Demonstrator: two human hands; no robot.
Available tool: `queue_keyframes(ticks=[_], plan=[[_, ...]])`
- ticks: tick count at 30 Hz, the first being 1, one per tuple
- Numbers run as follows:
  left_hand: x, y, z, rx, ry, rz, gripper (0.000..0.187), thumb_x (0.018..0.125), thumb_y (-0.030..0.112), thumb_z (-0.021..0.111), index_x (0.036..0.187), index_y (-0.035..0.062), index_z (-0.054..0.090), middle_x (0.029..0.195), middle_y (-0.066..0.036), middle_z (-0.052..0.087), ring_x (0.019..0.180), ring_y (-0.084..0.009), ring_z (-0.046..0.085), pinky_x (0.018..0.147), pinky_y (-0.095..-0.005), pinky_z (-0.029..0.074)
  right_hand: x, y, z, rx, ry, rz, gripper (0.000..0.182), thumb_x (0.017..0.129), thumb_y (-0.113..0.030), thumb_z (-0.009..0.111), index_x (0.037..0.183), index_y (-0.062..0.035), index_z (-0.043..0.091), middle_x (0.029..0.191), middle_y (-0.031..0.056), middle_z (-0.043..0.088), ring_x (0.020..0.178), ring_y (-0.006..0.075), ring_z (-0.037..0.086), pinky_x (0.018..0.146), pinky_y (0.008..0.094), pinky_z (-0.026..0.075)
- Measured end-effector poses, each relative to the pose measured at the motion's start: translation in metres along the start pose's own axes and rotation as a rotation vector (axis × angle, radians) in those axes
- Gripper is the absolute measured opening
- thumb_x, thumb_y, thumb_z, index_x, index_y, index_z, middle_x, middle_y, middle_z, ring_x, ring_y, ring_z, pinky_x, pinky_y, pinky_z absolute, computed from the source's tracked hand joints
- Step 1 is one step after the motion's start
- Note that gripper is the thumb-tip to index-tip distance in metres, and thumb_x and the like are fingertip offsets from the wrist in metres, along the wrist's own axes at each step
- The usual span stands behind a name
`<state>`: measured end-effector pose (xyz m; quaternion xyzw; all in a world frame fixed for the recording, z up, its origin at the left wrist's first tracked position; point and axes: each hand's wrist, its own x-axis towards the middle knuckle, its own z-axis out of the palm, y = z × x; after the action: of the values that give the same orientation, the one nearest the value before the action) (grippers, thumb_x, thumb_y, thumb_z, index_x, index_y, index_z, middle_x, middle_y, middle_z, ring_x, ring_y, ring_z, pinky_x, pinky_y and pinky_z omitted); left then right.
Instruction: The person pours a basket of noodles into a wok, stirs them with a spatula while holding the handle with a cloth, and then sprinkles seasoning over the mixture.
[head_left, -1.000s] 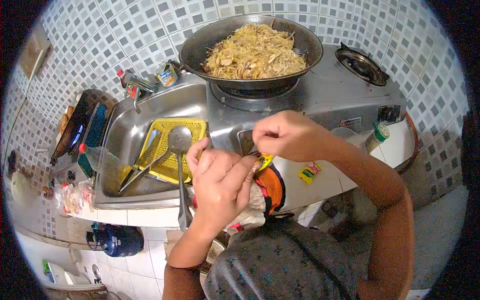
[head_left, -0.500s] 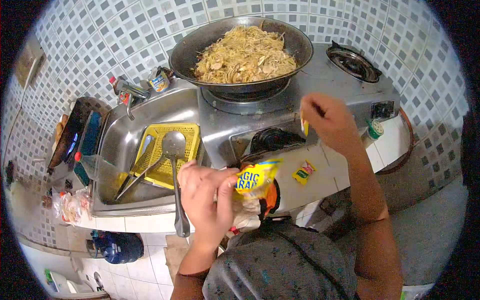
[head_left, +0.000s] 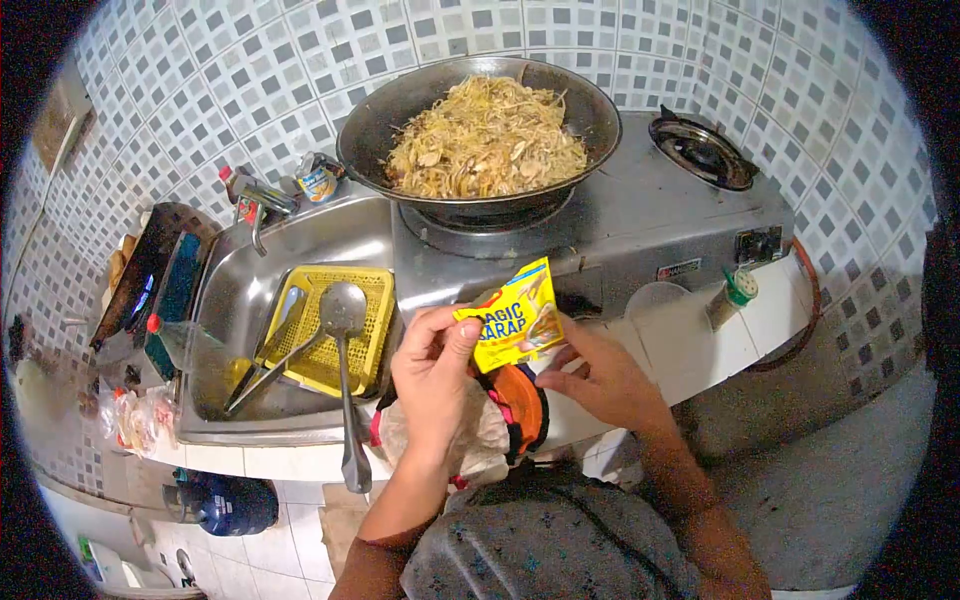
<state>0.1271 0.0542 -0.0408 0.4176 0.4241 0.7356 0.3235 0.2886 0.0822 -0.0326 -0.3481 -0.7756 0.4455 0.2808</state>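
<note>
A yellow seasoning sachet (head_left: 515, 325) with blue "Magic Sarap" lettering is pinched at its left side by my left hand (head_left: 435, 365). The sachet is tilted, its printed face towards me, above the counter edge. Close at its lower right edge is my right hand (head_left: 610, 385), thumb apart from the fingers and fingertips partly behind the packet. Beyond both hands, a large dark wok (head_left: 360, 165) rests on the stove, heaped with cooked noodles (head_left: 485, 140).
Left of the stove, a steel sink (head_left: 225, 330) holds a yellow basket (head_left: 380, 300); a metal turner (head_left: 345, 400) lies across it over the sink edge. A green-lidded shaker (head_left: 735, 290) stands by the stove. Cloths (head_left: 520, 405) lie below the sachet. A second burner (head_left: 705, 150) sits at right.
My right hand has come down and left from above the counter to the sachet. The sachet has risen and turned more face-on. The small yellow packet on the counter no longer shows.
</note>
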Motion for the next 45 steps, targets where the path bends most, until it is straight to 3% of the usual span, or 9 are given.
queue_keyframes(ticks=[5, 8, 12, 16, 21, 32, 37, 40, 45], plan=[[-0.005, -0.001, 0.018, 0.054, -0.247, -0.052, 0.014, 0.070, 0.002, 0.058, 0.084, 0.0001, 0.055, 0.082, -0.003, 0.048, 0.068, -0.0065, 0.048, 0.061, -0.0170, 0.040, 0.000, 0.018, 0.037, 1.039, 0.379, -0.062, 0.036, 0.083, -0.023, 0.041, 0.115, -0.0102, 0.028, 0.102, 0.0075, 0.048, 0.080, 0.0195, 0.054, 0.059, 0.0280, 0.047], [-0.001, 0.003, 0.026, -0.032, -0.282, 0.027, 0.021, 0.072, 0.001, 0.056, 0.093, 0.0001, 0.051, 0.086, -0.005, 0.049, 0.072, -0.0083, 0.050, 0.063, -0.0190, 0.042, 0.006, 0.011, 0.025, 1.030, 0.436, -0.050, 0.032, 0.084, -0.026, 0.037, 0.111, -0.0094, 0.033, 0.099, 0.0076, 0.050, 0.082, 0.0194, 0.054, 0.059, 0.0297, 0.049], [0.014, 0.003, 0.017, -0.138, -0.142, 0.008, 0.027, 0.076, 0.001, 0.050, 0.102, -0.0003, 0.045, 0.089, -0.007, 0.050, 0.075, -0.0099, 0.051, 0.064, -0.0198, 0.042, 0.024, -0.011, -0.019, 0.853, 0.494, -0.078, 0.032, 0.084, -0.027, 0.037, 0.108, -0.0058, 0.037, 0.091, 0.0068, 0.053, 0.074, 0.0169, 0.056, 0.053, 0.0271, 0.047], [0.039, -0.020, -0.006, 0.315, -0.001, 0.490, 0.009, 0.073, -0.004, 0.046, 0.077, 0.0008, 0.054, 0.086, -0.010, 0.051, 0.076, -0.0152, 0.050, 0.066, -0.0240, 0.040, 0.075, -0.049, -0.077, 0.551, 0.489, -0.212, 0.034, 0.080, -0.032, 0.045, 0.099, -0.0038, 0.045, 0.083, 0.0041, 0.055, 0.069, 0.0109, 0.054, 0.052, 0.0222, 0.045], [0.033, -0.022, -0.012, 0.456, 0.003, 0.603, 0.008, 0.064, -0.004, 0.053, 0.067, 0.0037, 0.053, 0.079, -0.010, 0.053, 0.074, -0.0219, 0.050, 0.066, -0.0272, 0.040, 0.168, -0.094, -0.120, 0.312, 0.409, -0.179, 0.032, 0.078, -0.027, 0.050, 0.100, -0.0040, 0.048, 0.082, 0.0036, 0.056, 0.068, 0.0088, 0.054, 0.053, 0.0216, 0.045], [0.034, -0.008, -0.018, 0.347, 0.000, 0.432, 0.013, 0.063, 0.001, 0.063, 0.071, 0.0029, 0.052, 0.080, -0.009, 0.052, 0.066, -0.0161, 0.051, 0.056, -0.0226, 0.043, 0.275, -0.099, -0.133, -0.891, 0.341, -0.138, 0.022, 0.073, -0.021, 0.055, 0.088, -0.0060, 0.055, 0.065, 0.0040, 0.053, 0.049, 0.0099, 0.049, 0.040, 0.0236, 0.041], [0.033, -0.010, -0.017, 0.328, -0.031, 0.435, 0.013, 0.065, 0.000, 0.061, 0.073, 0.0022, 0.052, 0.080, -0.008, 0.051, 0.066, -0.0139, 0.052, 0.054, -0.0219, 0.044, 0.283, -0.100, -0.127, -1.012, 0.323, -0.246, 0.024, 0.060, -0.016, 0.061, 0.081, -0.0058, 0.057, 0.062, 0.0043, 0.055, 0.051, 0.0117, 0.049, 0.047, 0.0268, 0.040], [0.033, -0.009, -0.016, 0.320, -0.030, 0.409, 0.011, 0.066, 0.001, 0.060, 0.073, 0.0018, 0.051, 0.080, -0.009, 0.051, 0.066, -0.0140, 0.052, 0.055, -0.0216, 0.045, 0.284, -0.100, -0.127, -0.929, 0.208, -0.182, 0.032, 0.059, -0.029, 0.064, 0.085, -0.0098, 0.059, 0.076, 0.0132, 0.058, 0.069, 0.0261, 0.056, 0.061, 0.0345, 0.044], [0.031, -0.005, -0.014, 0.275, -0.014, 0.309, 0.015, 0.061, -0.002, 0.061, 0.069, 0.0042, 0.050, 0.074, -0.008, 0.052, 0.071, -0.0188, 0.050, 0.065, -0.0270, 0.040, 0.284, -0.096, -0.113, -0.967, 0.243, -0.162, 0.023, 0.061, -0.016, 0.065, 0.081, -0.0061, 0.060, 0.061, 0.0027, 0.056, 0.053, 0.0113, 0.050, 0.051, 0.0267, 0.039]])
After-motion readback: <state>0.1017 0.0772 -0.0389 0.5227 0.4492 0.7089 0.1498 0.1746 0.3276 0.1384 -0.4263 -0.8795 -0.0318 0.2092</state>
